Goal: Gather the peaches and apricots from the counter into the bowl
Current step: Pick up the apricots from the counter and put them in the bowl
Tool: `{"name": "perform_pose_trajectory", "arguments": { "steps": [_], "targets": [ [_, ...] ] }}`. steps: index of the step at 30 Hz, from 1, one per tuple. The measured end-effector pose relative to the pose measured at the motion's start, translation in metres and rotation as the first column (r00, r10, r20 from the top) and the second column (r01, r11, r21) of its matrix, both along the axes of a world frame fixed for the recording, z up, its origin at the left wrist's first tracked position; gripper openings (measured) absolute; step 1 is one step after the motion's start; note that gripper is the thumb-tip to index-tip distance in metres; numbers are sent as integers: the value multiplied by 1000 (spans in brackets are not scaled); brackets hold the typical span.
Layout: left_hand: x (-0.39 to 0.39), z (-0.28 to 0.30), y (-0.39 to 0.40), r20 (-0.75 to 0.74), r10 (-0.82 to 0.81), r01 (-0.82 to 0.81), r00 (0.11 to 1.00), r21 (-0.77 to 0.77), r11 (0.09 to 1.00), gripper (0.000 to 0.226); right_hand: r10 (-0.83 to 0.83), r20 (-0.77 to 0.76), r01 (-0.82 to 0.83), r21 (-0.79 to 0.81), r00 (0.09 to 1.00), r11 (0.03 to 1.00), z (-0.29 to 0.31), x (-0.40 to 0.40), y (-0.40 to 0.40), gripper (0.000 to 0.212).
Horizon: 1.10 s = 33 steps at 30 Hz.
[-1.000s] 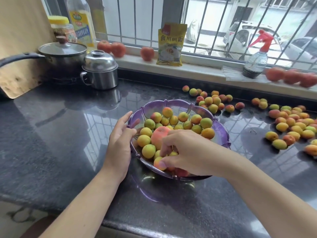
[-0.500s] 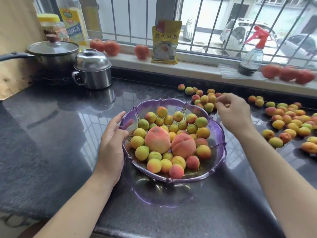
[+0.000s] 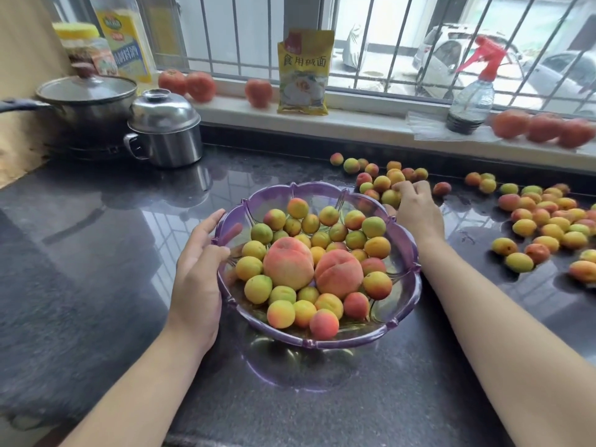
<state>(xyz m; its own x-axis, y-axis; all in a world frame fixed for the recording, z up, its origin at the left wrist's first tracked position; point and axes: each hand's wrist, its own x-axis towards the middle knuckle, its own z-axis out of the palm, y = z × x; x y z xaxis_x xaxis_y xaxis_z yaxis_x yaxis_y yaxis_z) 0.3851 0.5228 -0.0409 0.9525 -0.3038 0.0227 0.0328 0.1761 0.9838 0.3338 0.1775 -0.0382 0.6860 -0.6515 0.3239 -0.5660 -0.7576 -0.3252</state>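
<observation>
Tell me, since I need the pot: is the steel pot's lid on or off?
On: the domed lid sits atop the steel pot.

Two bare forearms, left hand (image 3: pixel 196 279), right hand (image 3: pixel 419 211), ringless, sleeveless
</observation>
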Motion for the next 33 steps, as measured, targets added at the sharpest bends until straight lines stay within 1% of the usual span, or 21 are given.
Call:
{"name": "perform_pose_trajectory", "arguments": {
  "steps": [4,7,10,13,15,16,18,20,21,22,23,24,25,26,28,33],
  "targets": [
    [0,0,0,1,-7,7,1000,5,1000,51,-21,103,11,90,994,996,-2,-4,-2,34],
    [0,2,1,-4,-14,14,1000,2,1000,50,-12,236,-28,165,972,986,-3,-11,1,37],
    [0,3,1,-9,-17,17,1000,-1,1000,50,-26,363,-90,299,931,950,-3,-25,1,44],
    [1,2,0,-9,-14,14,1000,2,1000,50,-95,454,-119,419,886,900,0,-37,1,37],
    [1,2,0,-5,-13,13,1000,-3,1000,49,-129,524,-173,489,842,855,15,-41,6,36],
    [1,2,0,-3,-14,14,1000,-8,1000,48,-114,551,-218,500,827,838,28,-42,12,36],
    [1,2,-1,-10,-6,6,1000,-38,999,47,-7,589,-347,486,808,802,60,-47,34,34],
    [2,2,0,-35,9,-12,999,-87,996,47,172,545,-468,467,821,750,91,-51,66,33],
    [3,2,-1,-40,11,-15,999,-96,995,46,296,481,-527,468,825,709,103,-53,83,34],
    [3,3,-1,-41,11,-15,999,-97,995,45,429,402,-585,488,809,648,111,-52,100,34],
    [3,3,-1,-39,12,-15,999,-97,995,44,554,323,-633,519,768,575,115,-51,117,33],
    [3,2,-1,-41,16,-20,999,-97,995,43,655,264,-668,551,708,500,116,-49,133,33],
    [3,2,-1,-45,21,-25,999,-95,995,42,729,214,-691,565,650,451,113,-47,146,33],
    [3,1,-1,-47,24,-28,999,-89,996,39,779,167,-711,555,604,432,109,-44,156,33],
    [5,1,-1,-43,22,-25,999,-67,997,36,833,73,-739,508,548,442,100,-38,170,34],
    [5,2,-1,-51,17,-19,999,-37,999,41,850,-32,-760,429,526,487,96,-34,191,35]
  ]
}}
